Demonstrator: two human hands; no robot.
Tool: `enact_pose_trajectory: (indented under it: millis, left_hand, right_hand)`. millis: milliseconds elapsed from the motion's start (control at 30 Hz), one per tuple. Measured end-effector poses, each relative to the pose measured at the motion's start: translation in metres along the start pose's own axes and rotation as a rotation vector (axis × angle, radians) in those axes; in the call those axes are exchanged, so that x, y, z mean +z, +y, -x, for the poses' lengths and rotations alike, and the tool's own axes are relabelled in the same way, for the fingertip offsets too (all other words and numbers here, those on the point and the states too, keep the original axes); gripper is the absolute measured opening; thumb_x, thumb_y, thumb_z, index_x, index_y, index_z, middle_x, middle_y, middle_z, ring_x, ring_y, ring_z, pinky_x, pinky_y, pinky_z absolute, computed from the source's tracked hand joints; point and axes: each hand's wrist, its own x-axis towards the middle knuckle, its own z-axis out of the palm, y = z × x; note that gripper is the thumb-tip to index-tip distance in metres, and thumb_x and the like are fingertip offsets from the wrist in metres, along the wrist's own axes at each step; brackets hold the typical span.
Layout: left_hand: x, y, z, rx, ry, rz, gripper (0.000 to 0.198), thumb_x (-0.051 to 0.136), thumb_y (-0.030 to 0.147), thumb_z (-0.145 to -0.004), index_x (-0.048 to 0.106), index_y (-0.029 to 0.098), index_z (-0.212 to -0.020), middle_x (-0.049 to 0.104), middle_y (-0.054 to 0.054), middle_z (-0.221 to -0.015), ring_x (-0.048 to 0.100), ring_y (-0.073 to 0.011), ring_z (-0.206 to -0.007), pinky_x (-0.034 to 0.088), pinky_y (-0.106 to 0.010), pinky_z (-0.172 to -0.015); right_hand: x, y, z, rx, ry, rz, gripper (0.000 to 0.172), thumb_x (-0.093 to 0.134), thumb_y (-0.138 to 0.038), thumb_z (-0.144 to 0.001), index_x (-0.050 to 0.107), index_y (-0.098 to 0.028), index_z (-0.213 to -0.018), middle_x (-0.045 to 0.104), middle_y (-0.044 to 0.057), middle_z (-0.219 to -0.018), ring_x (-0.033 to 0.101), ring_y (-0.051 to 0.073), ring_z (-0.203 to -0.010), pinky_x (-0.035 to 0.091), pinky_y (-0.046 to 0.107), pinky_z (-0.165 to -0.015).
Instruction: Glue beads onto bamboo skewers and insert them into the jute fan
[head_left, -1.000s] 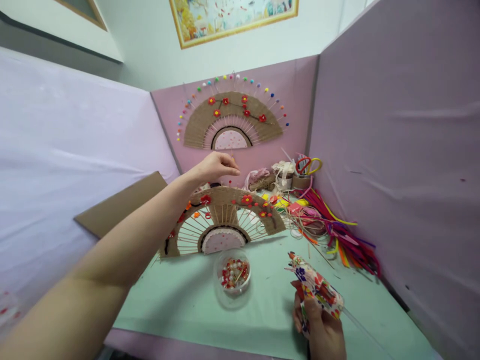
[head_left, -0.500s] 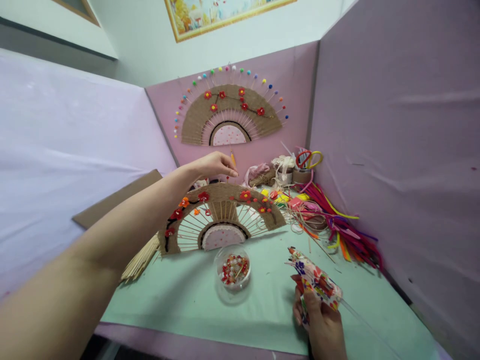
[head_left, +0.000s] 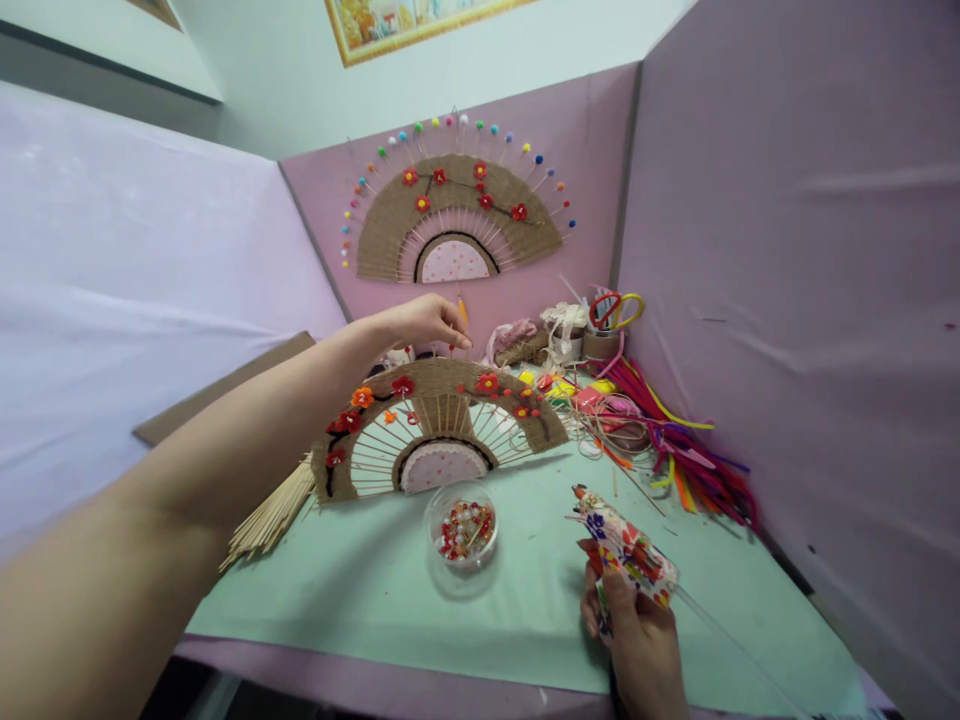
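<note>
My left hand is stretched out over the top edge of a brown fan, thumb and fingertips pinched together. Whatever is between them is too small to make out; a small red bead shows just beside the fingertips. The fan stands upright, made of thin sticks with a twine-like band and red and orange flowers. In my right hand is a glue gun with a flower-patterned cover, its nozzle pointing up and left, a clear glue stick trailing behind. A clear cup of beads stands in front of the fan.
Bundled thin sticks and a brown board lie left. Pipe cleaners, twine and coloured scraps heap up at right, below scissors in a holder. A second fan hangs on the pink back panel.
The camera view has shifted slightly, so everything sits a little higher and further left. My left hand keeps its place by the fan's top edge, and my right hand still holds the glue gun.
</note>
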Motion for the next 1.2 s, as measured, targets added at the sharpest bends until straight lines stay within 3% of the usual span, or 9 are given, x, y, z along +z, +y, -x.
enact_pose_trajectory:
  millis: [700,1200]
  left_hand:
    - [-0.007,0.001,-0.008,0.004,-0.066,-0.119,0.027,0.083,0.042,-0.053,0.077,0.019,-0.065,0.067,0.000,-0.064,0.054,-0.0138,-0.066,0.036,-0.027,-0.065]
    - [-0.008,0.010,-0.010,0.058,-0.092,-0.159,0.016,0.084,0.030,-0.054,0.077,0.019,-0.063,0.067,-0.001,-0.064,0.051,-0.0137,-0.066,0.033,-0.027,-0.066]
  right_hand:
    - [-0.001,0.000,-0.001,0.006,-0.016,0.011,0.063,0.061,-0.071,-0.079,0.072,-0.012,-0.096,0.053,-0.001,-0.059,0.039,0.010,-0.046,0.030,0.024,-0.044]
    - [0.002,-0.001,0.000,0.014,0.005,-0.007,0.065,0.064,-0.071,-0.077,0.073,-0.010,-0.096,0.053,-0.001,-0.058,0.039,0.010,-0.047,0.029,0.025,-0.043]
